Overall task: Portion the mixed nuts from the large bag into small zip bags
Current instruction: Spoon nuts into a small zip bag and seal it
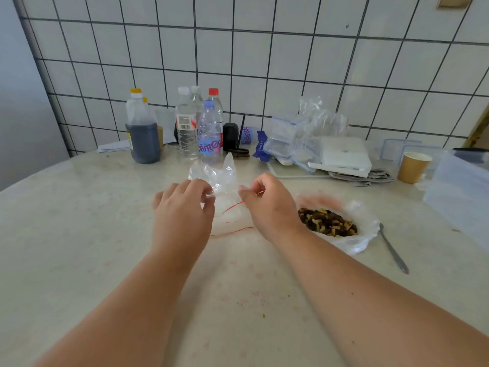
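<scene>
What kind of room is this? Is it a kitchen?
Probably a kitchen or pantry corner. The wall is white tile, and the pale table holds drink bottles, a jug of dark liquid, a paper cup, a spoon and an open bag of mixed nuts.

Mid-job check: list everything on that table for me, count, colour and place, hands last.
Large bag of nuts: one, clear, brown nuts, right of hands.
Small zip bags: several, clear, red strips, between hands.
Spoon: one, metal, right of nuts.
Paper cup: one, brown, far right.
Water bottles: four, clear, back centre.
Jug: one, dark liquid, back left.
Bag stack: clear, blue strips, back.
White box: one, back right.
Left hand: pinches zip bags.
Right hand: pinches zip bags.
</scene>
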{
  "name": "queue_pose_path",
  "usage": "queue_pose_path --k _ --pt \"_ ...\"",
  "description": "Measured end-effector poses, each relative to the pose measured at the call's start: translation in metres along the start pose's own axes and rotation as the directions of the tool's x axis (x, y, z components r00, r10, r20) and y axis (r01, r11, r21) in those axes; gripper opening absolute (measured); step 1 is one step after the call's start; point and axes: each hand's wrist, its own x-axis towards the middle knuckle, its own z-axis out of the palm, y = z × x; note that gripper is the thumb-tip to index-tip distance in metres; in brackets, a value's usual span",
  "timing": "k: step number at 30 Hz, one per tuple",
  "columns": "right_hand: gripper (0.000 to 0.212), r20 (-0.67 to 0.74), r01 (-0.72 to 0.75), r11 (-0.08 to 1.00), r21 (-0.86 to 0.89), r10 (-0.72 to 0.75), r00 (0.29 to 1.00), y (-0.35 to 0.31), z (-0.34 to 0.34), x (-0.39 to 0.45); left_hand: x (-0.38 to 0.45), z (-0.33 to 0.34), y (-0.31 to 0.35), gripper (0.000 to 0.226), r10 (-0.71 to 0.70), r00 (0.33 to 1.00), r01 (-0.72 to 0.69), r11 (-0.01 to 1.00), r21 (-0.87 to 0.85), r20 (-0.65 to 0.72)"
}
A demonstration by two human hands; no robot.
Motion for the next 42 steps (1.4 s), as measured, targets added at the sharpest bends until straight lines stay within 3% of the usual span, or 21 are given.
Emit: queue_pose_path --k 6,9,13,18,25,27,30,34,36,38,42 --pt "0.038 -0.133 0.166 0.979 -0.122 -0.181 0.974 0.007 -0.049 -0.013 -0.001 -0.008 0.026 0.015 0.059 0.998 -0.059 0.998 -0.003 0.016" --pt "0.04 -0.171 0.201 0.964 -0.174 -0.231 0.958 0.02 -0.076 -0.02 0.002 -0.005 0.043 0.019 0.03 0.992 -0.03 1.0 0.003 0.124" --pt "0.026 -0.205 0.184 0.946 -0.266 -0.242 0.948 0.041 -0.1 -0.029 0.01 0.008 0.075 0.025 -0.022 0.97 0.03 0.999 -0.03 0.242" --pt "0.02 -0.301 0.037 0.981 -0.191 -0.094 0.949 0.069 -0.128 -0.036 0.006 0.03 0.109 0.018 -0.048 0.944 0.132 0.962 -0.239 0.326" --pt "0.026 -0.35 -0.113 0.99 -0.089 0.075 0.934 0.1 -0.141 -0.05 -0.017 0.064 0.11 0.014 -0.291 0.899 0.41 0.823 -0.393 0.327" --pt "0.023 -0.324 -0.143 0.986 -0.092 0.106 0.94 0.105 -0.141 -0.049 -0.02 0.072 0.108 0.012 -0.3 0.843 0.516 0.683 -0.517 0.446" --pt "0.019 -0.277 -0.164 0.986 -0.01 0.154 0.948 0.106 -0.144 -0.045 -0.016 0.075 0.106 0.009 -0.194 0.745 0.658 0.368 -0.657 0.638" --pt "0.014 -0.088 -0.155 0.933 0.325 0.193 0.977 0.103 -0.151 -0.043 -0.012 0.074 0.103 0.014 -0.013 0.604 0.796 -0.008 -0.605 0.797" --pt "0.014 0.032 -0.23 0.81 0.539 0.253 0.967 0.102 -0.152 -0.041 -0.011 0.073 0.102 0.017 0.026 0.55 0.83 -0.132 -0.542 0.835" --pt "0.022 0.187 -0.337 0.62 0.709 0.295 0.937 0.104 -0.154 -0.038 -0.01 0.071 0.103 0.013 0.037 0.498 0.843 -0.253 -0.474 0.866" --pt "0.022 0.405 -0.465 0.317 0.827 0.238 0.883 0.107 -0.16 -0.037 -0.007 0.067 0.102 0.028 0.035 0.46 0.811 -0.424 -0.404 0.887"
